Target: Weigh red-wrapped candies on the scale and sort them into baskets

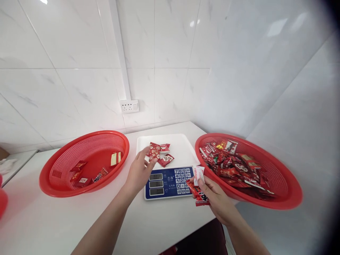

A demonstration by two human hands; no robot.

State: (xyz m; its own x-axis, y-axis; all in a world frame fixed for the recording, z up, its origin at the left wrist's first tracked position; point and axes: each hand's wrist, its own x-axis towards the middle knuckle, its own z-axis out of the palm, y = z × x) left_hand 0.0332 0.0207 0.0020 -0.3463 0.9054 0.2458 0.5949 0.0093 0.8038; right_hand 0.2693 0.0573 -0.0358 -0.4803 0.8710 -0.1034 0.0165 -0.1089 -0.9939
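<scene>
My left hand (138,170) is over the white pan (182,148) of a digital scale, its thumb and fingers at the edges of a red snack packet (154,149) with white print. Beside that packet lie two more red packets, one of them a small packet (166,160) with a pale label. In front of the keypad my right hand (212,194) is closed around several small packets: a white-and-pink packet (198,174) on top and red packets (202,198) below. The scale's blue panel (168,182) shows digits too faint to read surely.
On the left stands a red plastic basket (61,150) with a few packets at its bottom. A fuller red basket (289,187) stands to the right, heaped with wrapped packets (236,166). Behind the white table (106,219) is a tiled wall with a socket (129,106).
</scene>
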